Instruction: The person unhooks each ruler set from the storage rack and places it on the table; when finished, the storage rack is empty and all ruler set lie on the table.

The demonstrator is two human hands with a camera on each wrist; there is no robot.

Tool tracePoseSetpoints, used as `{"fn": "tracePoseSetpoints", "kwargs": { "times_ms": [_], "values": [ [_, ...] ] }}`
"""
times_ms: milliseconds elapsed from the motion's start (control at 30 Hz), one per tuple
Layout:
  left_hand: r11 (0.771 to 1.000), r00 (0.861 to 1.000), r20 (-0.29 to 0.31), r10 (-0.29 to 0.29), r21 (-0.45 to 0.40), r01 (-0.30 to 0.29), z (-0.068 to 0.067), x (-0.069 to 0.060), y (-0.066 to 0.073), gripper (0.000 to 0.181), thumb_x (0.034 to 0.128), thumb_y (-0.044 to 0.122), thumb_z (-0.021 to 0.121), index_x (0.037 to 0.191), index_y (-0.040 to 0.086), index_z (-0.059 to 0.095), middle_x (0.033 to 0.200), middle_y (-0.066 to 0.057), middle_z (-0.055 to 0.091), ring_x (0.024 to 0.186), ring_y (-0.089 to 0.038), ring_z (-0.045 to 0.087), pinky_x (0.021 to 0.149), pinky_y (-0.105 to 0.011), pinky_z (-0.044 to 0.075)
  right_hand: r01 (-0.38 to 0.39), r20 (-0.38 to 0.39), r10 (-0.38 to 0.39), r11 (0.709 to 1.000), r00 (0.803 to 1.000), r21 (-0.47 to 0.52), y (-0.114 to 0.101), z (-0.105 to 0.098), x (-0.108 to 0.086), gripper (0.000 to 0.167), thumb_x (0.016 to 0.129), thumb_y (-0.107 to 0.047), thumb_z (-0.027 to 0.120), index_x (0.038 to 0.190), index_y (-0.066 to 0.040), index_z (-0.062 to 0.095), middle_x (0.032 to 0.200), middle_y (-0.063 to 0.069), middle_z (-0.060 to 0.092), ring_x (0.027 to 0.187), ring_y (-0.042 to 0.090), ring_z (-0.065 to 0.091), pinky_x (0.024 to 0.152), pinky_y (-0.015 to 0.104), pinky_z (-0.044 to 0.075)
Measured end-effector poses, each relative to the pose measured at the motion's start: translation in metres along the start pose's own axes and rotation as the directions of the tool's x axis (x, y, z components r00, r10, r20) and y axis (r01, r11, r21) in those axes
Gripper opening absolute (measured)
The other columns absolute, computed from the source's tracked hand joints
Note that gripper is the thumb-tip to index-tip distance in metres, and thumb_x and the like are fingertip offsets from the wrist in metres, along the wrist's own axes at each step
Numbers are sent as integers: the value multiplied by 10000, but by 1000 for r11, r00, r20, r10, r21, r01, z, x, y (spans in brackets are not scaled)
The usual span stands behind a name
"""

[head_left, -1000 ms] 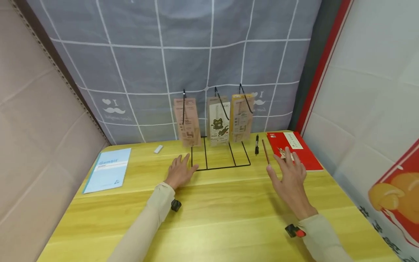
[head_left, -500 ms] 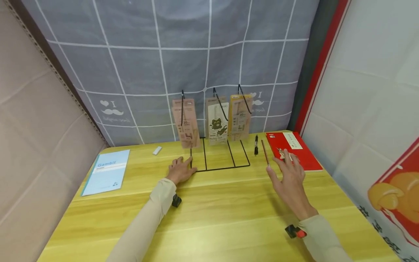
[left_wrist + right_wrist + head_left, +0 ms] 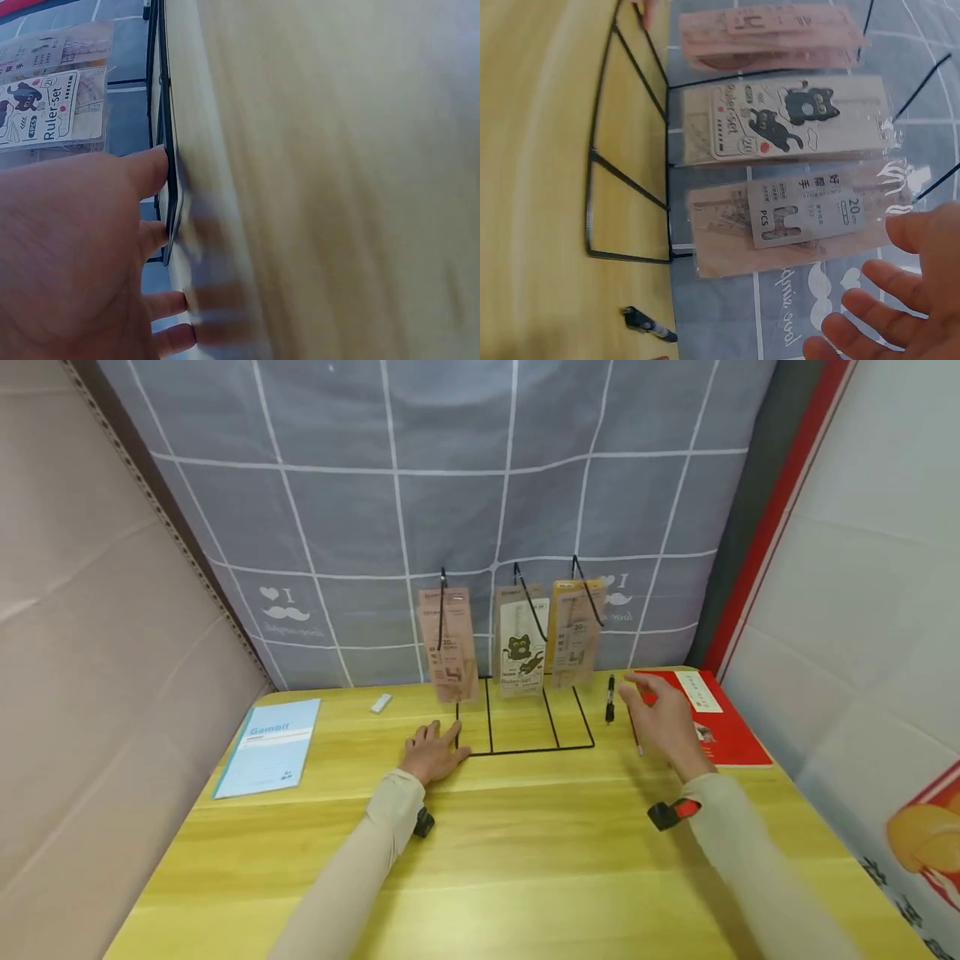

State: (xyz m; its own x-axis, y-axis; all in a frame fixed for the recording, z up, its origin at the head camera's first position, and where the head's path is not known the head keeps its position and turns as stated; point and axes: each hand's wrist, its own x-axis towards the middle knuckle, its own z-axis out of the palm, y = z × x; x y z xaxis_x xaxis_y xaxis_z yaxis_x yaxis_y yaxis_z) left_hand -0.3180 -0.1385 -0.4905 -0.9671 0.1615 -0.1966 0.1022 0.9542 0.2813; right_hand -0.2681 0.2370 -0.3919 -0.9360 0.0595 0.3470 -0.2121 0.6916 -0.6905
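Observation:
My left hand (image 3: 435, 754) rests at the front left corner of the black wire rack base (image 3: 525, 751), its thumb and a finger touching the wire in the left wrist view. My right hand (image 3: 665, 720) is raised over the table beside the red notebook (image 3: 738, 735), fingers relaxed and holding nothing. Three hooks carry ruler packets: a pink one (image 3: 450, 643) at left, a cat-printed one (image 3: 522, 647) in the middle, and a pink one with yellow behind (image 3: 577, 639) at right. In the right wrist view the hand (image 3: 907, 300) is near the right-hand packet (image 3: 795, 221).
A black pen (image 3: 610, 699) lies right of the rack, with a thin pencil (image 3: 636, 733) partly hidden by my right hand. A white eraser (image 3: 381, 703) and a light blue notebook (image 3: 270, 747) lie on the left. A grey curtain (image 3: 337, 518) hangs behind.
My right hand has moved up and toward the rack, away from over the red notebook, with its fingers turned inward. My left hand stays at the rack corner. The head view has shifted slightly.

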Motion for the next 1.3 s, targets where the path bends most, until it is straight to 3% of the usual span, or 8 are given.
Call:
{"fn": "tracePoseSetpoints", "kwargs": {
  "times_ms": [167, 333, 467, 567, 667, 867, 1067, 1300],
  "values": [
    [1000, 999, 33, 16, 11, -16, 0, 2, 12, 673, 1084, 575, 396, 1671, 295, 225, 1730, -183, 162, 1582, -447, 166, 1237, -663, 202, -49, -35, 51, 998, 998, 50, 3, -5, 43, 508, 1083, -399, 546, 1414, -21, 621, 1436, 279, 580, 1274, 448, 568, 1004, 621, 494],
    [1000, 999, 38, 22, 20, -23, -3, -4, 22, 652, 1092, 557, 391, 1669, 296, 234, 1728, -177, 172, 1582, -433, 178, 1237, -648, 219, -137, 16, 136, 983, 991, 120, 4, -6, 78, 581, 1068, -490, 528, 1475, -78, 577, 1509, 241, 542, 1355, 432, 535, 1046, 610, 476],
    [999, 999, 41, 33, 17, -34, -5, -6, 26, 647, 1094, 555, 385, 1669, 298, 236, 1728, -175, 173, 1584, -428, 179, 1238, -645, 221, -174, 60, 166, 971, 984, 167, 5, -7, 95, 594, 1074, -494, 505, 1521, -103, 532, 1650, 185, 388, 1414, 417, 486, 1088, 604, 448],
    [999, 998, 50, 35, 7, -36, -4, -6, 28, 647, 1094, 559, 380, 1669, 303, 233, 1732, -171, 161, 1589, -426, 165, 1244, -646, 211, -193, 79, 182, 966, 980, 170, 8, -7, 102, 589, 1087, -486, 467, 1543, -115, 508, 1714, 136, 267, 1466, 398, 435, 1132, 594, 422],
    [1000, 998, 60, 23, 10, -24, -2, -6, 28, 646, 1094, 565, 372, 1670, 314, 221, 1738, -161, 145, 1594, -420, 151, 1249, -642, 204, -228, 112, 211, 957, 971, 181, 11, -6, 107, 644, 1067, -541, 474, 1566, -134, 478, 1715, 122, 266, 1522, 382, 374, 1170, 596, 390],
    [1000, 998, 55, 5, 30, -7, 1, -2, 22, 649, 1095, 578, 345, 1674, 326, 197, 1737, -158, 136, 1590, -418, 154, 1244, -637, 214, -260, 158, 231, 945, 960, 197, 12, 0, 115, 776, 989, -652, 551, 1573, -147, 470, 1712, 94, 284, 1634, 282, 97, 1248, 620, 255],
    [999, 999, 35, -7, 31, 6, -4, -5, 16, 648, 1092, 578, 361, 1670, 326, 215, 1736, -150, 157, 1588, -408, 171, 1240, -626, 229, -259, 166, 227, 944, 960, 204, 8, 6, 119, 791, 965, -655, 594, 1558, -141, 494, 1715, 83, 279, 1616, 312, 185, 1246, 605, 275],
    [1000, 999, 27, -19, 25, 19, -7, -4, 8, 648, 1089, 583, 364, 1668, 330, 224, 1733, -152, 165, 1586, -410, 179, 1237, -628, 237, -196, 140, 169, 959, 976, 207, 3, 9, 114, 758, 956, -661, 606, 1479, -113, 588, 1650, 105, 418, 1606, 302, 227, 1247, 602, 276]
  ]
}}
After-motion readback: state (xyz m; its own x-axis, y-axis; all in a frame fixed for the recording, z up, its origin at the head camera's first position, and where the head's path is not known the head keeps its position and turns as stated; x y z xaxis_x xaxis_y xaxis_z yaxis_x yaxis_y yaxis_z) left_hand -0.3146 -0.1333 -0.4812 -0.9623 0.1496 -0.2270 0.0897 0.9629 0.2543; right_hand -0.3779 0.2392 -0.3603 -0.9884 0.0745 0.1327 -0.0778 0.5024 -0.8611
